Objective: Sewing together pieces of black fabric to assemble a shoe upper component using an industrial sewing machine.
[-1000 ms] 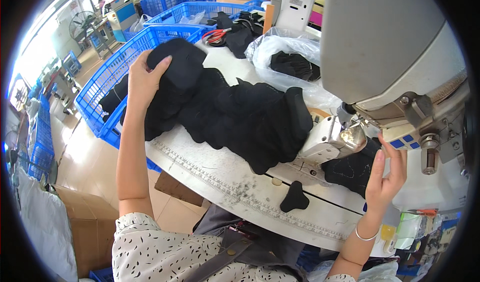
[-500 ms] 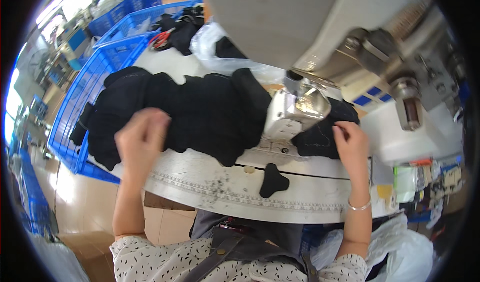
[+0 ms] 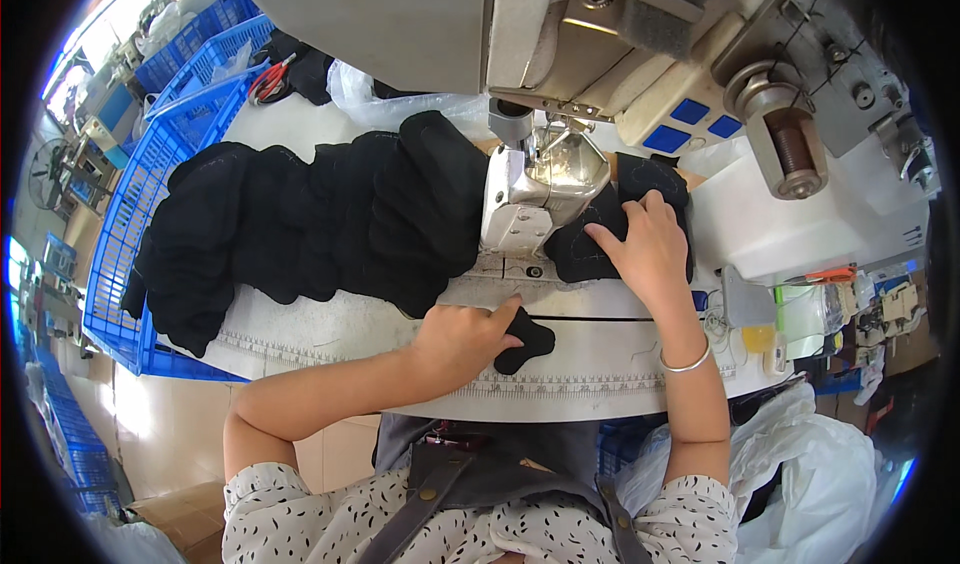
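My left hand [image 3: 462, 346] is at the front of the white sewing machine table, with index finger and thumb apart. They reach the left edge of a small black fabric piece [image 3: 532, 346]; the other fingers are curled under. My right hand [image 3: 650, 249] rests with spread fingers on black fabric pieces [image 3: 580, 249] right of the sewing head [image 3: 540, 189]; light stitch lines show on them. Left of the head lies a long overlapping row of black fabric pieces [image 3: 330, 214], stretching to the table's left end.
A blue plastic crate [image 3: 120, 294] stands against the table's left side. Red-handled scissors [image 3: 270, 82] and a clear plastic bag [image 3: 385, 99] lie behind the fabric. A measuring tape strip [image 3: 590, 386] runs along the front edge. A brown thread spool [image 3: 795, 154] sits on the machine at right.
My left hand has moved right, from over the fabric row to the small piece. My right hand has spread farther over the pieces beside the head. The whole view has shifted.
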`<action>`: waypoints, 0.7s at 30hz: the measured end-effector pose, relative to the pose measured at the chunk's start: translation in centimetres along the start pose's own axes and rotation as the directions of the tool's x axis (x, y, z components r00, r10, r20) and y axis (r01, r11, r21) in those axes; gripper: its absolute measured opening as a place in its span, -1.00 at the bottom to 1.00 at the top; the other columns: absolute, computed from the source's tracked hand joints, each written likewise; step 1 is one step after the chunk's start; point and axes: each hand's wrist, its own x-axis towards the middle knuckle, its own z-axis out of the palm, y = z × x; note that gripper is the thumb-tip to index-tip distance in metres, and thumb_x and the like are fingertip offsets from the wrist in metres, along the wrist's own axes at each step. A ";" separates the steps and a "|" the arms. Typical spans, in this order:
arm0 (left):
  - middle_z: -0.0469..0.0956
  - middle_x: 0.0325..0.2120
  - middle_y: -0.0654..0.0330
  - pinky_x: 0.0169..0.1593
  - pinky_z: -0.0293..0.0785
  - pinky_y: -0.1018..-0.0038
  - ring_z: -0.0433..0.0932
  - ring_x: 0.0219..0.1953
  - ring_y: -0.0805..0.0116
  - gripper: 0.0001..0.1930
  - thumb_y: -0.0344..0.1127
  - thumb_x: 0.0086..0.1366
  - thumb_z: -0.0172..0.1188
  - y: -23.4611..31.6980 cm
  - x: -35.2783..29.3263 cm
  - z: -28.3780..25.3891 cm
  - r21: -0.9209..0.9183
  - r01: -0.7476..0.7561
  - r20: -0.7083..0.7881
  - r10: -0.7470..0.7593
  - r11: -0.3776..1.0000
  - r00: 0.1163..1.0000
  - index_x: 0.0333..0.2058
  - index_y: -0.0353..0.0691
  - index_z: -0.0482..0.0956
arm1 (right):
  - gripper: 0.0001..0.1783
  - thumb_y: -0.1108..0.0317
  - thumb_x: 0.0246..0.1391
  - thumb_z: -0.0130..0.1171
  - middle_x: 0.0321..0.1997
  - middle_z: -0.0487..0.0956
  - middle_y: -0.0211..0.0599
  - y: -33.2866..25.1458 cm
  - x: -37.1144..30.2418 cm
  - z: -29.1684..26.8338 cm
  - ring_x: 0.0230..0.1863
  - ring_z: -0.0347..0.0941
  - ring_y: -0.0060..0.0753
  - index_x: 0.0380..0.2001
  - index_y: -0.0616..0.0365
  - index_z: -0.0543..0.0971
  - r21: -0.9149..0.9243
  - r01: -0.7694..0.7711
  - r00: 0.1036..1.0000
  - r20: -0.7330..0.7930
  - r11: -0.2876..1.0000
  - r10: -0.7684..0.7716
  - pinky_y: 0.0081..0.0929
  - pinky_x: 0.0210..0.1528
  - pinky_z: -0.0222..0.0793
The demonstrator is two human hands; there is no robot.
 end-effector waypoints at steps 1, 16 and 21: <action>0.45 -0.72 0.20 -0.63 0.37 0.43 0.46 -0.70 0.23 -0.57 -0.10 0.06 0.23 0.1 -0.1 0.1 -0.012 -0.029 -0.064 0.028 1.000 0.998 -0.15 -0.21 0.44 | -0.53 0.00 -0.21 0.29 -0.34 0.36 -0.23 -0.1 -0.1 0.1 -0.25 0.38 -0.21 -0.52 0.27 0.50 -0.021 -0.006 1.000 -0.003 1.000 0.006 -0.33 -0.29 0.37; 0.52 -0.51 0.14 -0.45 0.43 0.40 0.54 -0.49 0.24 -0.79 -0.41 0.02 0.26 -0.4 1.4 -1.9 -0.500 -0.039 -0.065 0.007 0.865 0.998 -0.34 -0.22 0.46 | -0.82 0.49 -0.07 0.20 -0.48 0.47 -0.20 0.2 -1.6 -1.8 -0.52 0.42 -0.24 -0.45 0.22 0.38 0.553 0.146 0.915 -0.391 0.821 0.101 -0.48 -0.43 0.33; 0.55 -0.56 0.25 -0.45 0.42 0.48 0.54 -0.51 0.42 -0.90 -0.41 0.12 0.22 0.3 0.8 -5.1 -0.877 0.319 0.262 -0.199 0.360 0.944 -0.38 -0.21 0.49 | -0.67 0.64 -0.04 0.13 -0.19 0.46 -0.11 -2.0 -5.7 -4.3 -0.27 0.44 -0.42 -0.17 0.40 0.34 0.706 0.325 0.790 -0.569 0.630 0.229 -0.55 -0.18 0.38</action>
